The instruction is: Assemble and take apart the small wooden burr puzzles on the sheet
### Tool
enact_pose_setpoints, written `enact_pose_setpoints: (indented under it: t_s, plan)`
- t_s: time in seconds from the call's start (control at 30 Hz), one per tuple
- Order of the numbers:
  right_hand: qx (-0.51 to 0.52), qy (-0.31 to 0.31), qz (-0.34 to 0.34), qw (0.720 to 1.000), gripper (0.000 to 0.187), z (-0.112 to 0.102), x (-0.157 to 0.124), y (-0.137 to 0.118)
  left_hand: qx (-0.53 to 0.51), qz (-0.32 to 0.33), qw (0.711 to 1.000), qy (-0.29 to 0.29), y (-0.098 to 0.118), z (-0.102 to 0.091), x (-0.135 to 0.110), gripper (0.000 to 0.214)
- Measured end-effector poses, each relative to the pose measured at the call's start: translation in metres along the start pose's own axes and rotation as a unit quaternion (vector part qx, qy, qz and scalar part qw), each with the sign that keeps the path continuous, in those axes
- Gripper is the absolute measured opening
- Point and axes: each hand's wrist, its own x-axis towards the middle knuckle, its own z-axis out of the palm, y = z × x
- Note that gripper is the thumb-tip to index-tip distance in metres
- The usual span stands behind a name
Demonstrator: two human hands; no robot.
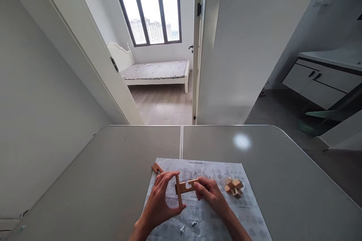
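Two wooden puzzle pieces meet between my hands above the printed sheet. My left hand (pixel 162 196) grips an upright wooden puzzle piece (pixel 178 192) by its two ends, thumb below and fingertip above. Pinched in my right hand (pixel 210 194) is a notched wooden puzzle piece (pixel 185 187), lying sideways with a rounded cutout on its upper edge. Its left end touches or passes through the upright piece; I cannot tell which. Another notched wooden piece (pixel 156 167) lies behind my left hand, partly hidden. To the right sits an assembled wooden burr puzzle (pixel 234 187).
The printed instruction sheet (pixel 240 207) is spread on a grey folding table (pixel 121 165) with a centre seam. Two small shiny metal-looking bits (pixel 182 229) lie on the paper near me. Past the table's far edge, a doorway opens to a bed (pixel 158 70) and window.
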Motion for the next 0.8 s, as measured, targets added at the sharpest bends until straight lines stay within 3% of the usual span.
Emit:
enact_pose_setpoints:
  t_s: [0.13,0.33,0.6,0.8]
  plan:
    - [0.006,0.007,0.003,1.000,0.054,0.001,0.000,0.000,0.018,-0.012,0.999,0.028,0.000,0.003,-0.003,0.093]
    - [0.026,0.049,0.008,0.998,0.053,-0.005,0.000,0.004,0.017,0.003,1.000,0.011,-0.006,-0.009,-0.013,0.089]
    - [-0.035,0.062,0.000,0.997,0.051,0.002,0.001,0.003,0.101,-0.122,0.978,0.139,-0.044,-0.026,-0.036,0.075]
    - [-0.110,0.108,-0.012,0.988,0.047,0.008,0.001,0.003,0.164,-0.140,0.968,0.131,-0.065,-0.027,-0.033,0.077]
